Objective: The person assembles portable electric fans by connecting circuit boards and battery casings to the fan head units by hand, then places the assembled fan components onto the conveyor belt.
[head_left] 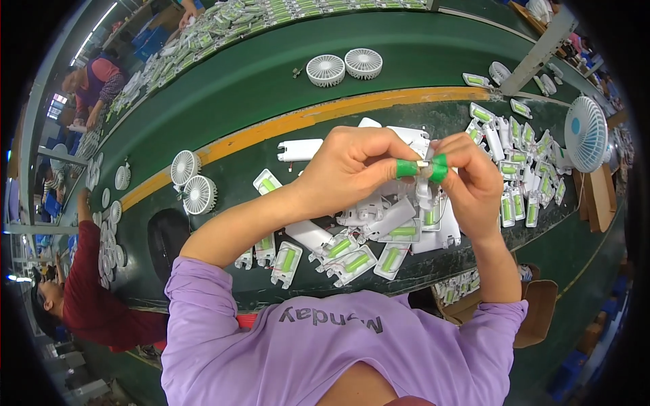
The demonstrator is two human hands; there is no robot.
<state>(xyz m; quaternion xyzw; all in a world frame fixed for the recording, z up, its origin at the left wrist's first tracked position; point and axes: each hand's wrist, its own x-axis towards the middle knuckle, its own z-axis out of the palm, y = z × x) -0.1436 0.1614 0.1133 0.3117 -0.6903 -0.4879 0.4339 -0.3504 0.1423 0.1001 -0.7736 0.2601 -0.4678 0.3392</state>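
Observation:
My left hand (355, 166) and my right hand (470, 179) meet over the bench, thumbs and fingers pinched close together. Green tape wraps fingertips on both. Between them they grip a small white plastic part (423, 164), mostly covered by the fingers, so its exact kind is hidden. Right below lies a heap of white plastic handle shells (393, 220). Several open shells with green battery cells (355, 262) spread toward my body, some with thin red wires. A closed-looking white shell (300, 150) rests left of my hands.
Round white fan heads (200, 194) sit at the left beside a black object (168, 233). Two more fan heads (326, 70) are on the green belt (264, 101) beyond the yellow strip (291, 120). Battery shells (518, 159) and a standing fan (586, 134) fill the right. Co-workers work at left.

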